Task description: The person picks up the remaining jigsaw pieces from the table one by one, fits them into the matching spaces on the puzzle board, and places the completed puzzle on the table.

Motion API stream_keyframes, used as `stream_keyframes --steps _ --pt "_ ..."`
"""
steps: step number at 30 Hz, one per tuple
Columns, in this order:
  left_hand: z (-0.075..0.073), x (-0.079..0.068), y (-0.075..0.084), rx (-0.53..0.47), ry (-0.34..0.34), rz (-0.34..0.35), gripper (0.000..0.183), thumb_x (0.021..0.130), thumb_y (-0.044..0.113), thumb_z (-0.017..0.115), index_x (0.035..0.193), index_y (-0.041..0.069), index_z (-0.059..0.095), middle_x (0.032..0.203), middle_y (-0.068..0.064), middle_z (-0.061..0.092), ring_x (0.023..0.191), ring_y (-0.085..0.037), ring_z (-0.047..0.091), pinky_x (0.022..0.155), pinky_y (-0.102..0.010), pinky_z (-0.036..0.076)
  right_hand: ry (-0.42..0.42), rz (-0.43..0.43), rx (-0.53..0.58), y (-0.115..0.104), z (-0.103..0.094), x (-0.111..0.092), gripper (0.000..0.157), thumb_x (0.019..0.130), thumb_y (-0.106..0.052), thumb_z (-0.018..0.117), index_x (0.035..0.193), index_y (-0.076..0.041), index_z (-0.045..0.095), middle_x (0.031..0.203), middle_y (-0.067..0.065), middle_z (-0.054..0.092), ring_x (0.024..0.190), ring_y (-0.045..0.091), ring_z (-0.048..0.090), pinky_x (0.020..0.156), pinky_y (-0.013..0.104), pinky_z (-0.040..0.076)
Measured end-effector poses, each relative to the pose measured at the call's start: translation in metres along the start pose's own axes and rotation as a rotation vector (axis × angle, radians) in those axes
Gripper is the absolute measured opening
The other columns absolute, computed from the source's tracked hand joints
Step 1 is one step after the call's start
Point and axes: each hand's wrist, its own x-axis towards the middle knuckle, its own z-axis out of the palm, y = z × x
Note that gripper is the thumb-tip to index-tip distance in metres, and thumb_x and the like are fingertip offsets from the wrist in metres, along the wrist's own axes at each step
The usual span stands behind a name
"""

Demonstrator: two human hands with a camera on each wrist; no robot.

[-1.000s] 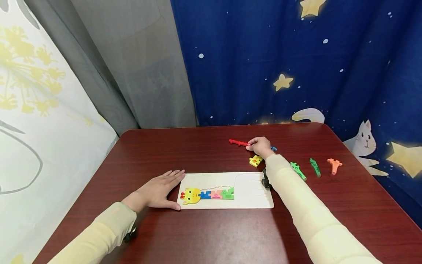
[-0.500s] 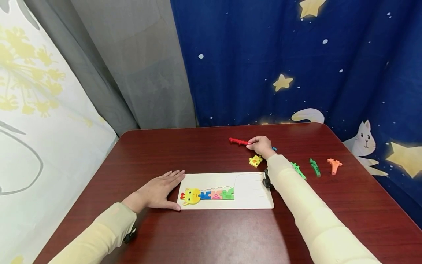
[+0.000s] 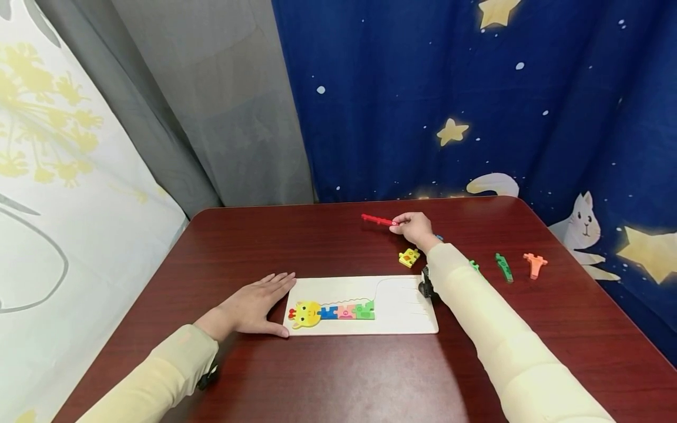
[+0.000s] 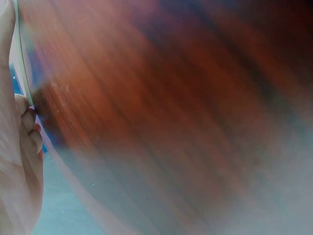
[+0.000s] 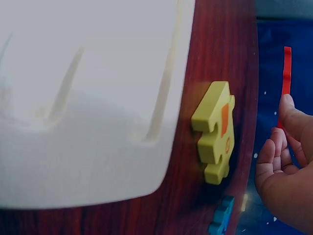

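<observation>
My right hand [image 3: 415,228] pinches one end of a long red puzzle piece [image 3: 376,220] between thumb and fingers, over the far part of the table. In the right wrist view the red strip sticks up past the thumb. My left hand [image 3: 261,306] lies with fingers spread at the left end of a white puzzle board [image 3: 407,323], fingertips and thumb at its edge. In the board sit a yellow giraffe head [image 3: 307,315] and a row of blue, pink and green pieces [image 3: 346,312]. The left wrist view is mostly blurred table.
A yellow piece [image 3: 409,257] lies between the right hand and the board. Near the right wrist is a blue piece [image 5: 222,215], mostly hidden in the head view. Further right lie a dark green piece [image 3: 504,267], an orange piece [image 3: 535,264] and a light green piece [image 3: 474,265] partly behind the sleeve.
My right hand has moved slightly away and to the left, lifting the red piece with it. The sleeve now covers more of the light green piece. The left hand stays put.
</observation>
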Motion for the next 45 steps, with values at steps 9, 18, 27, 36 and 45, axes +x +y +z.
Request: stream_keyframes --steps 9,18,27,36,45 --pt "0.000 0.000 -0.001 0.004 -0.007 -0.003 0.113 0.076 0.087 0.040 0.155 0.008 0.022 0.159 -0.007 0.022 0.145 -0.025 0.021 0.116 -0.041 0.021 -0.015 -0.040 0.020 -0.012 0.001 -0.004 0.024 0.084 -0.012 0.078 0.104 -0.001 0.072 0.085 0.005 0.065 0.076 0.017 0.054 0.066 0.024 0.043" --pt "-0.001 0.000 0.001 0.001 -0.005 -0.002 0.113 0.076 0.087 0.040 0.155 0.007 0.023 0.159 -0.008 0.023 0.144 -0.026 0.023 0.115 -0.042 0.023 -0.047 -0.081 0.019 -0.018 0.004 -0.009 0.025 0.085 -0.014 0.077 0.107 -0.002 0.072 0.086 0.005 0.063 0.080 0.018 0.053 0.067 0.025 0.043" --pt "0.000 0.000 0.000 0.011 -0.006 0.002 0.113 0.076 0.087 0.039 0.155 0.008 0.023 0.159 -0.007 0.024 0.144 -0.025 0.022 0.116 -0.040 0.022 -0.057 -0.130 -0.003 -0.023 0.003 -0.018 0.024 0.085 -0.015 0.077 0.106 -0.004 0.073 0.089 0.006 0.064 0.082 0.020 0.054 0.068 0.026 0.044" --pt "-0.002 -0.001 0.002 0.008 -0.015 -0.008 0.114 0.076 0.087 0.039 0.155 0.007 0.024 0.159 -0.007 0.023 0.144 -0.026 0.022 0.116 -0.041 0.022 -0.114 -0.161 0.001 -0.029 0.003 -0.029 0.023 0.085 -0.016 0.077 0.105 -0.005 0.073 0.087 0.005 0.062 0.081 0.020 0.053 0.066 0.027 0.044" --pt "-0.003 -0.001 0.003 0.012 -0.019 -0.009 0.113 0.076 0.087 0.039 0.155 0.008 0.024 0.159 -0.007 0.024 0.144 -0.025 0.022 0.116 -0.041 0.022 -0.149 -0.155 0.008 -0.027 0.004 -0.039 0.022 0.086 -0.018 0.076 0.106 -0.008 0.073 0.088 0.006 0.061 0.080 0.022 0.052 0.063 0.028 0.044"
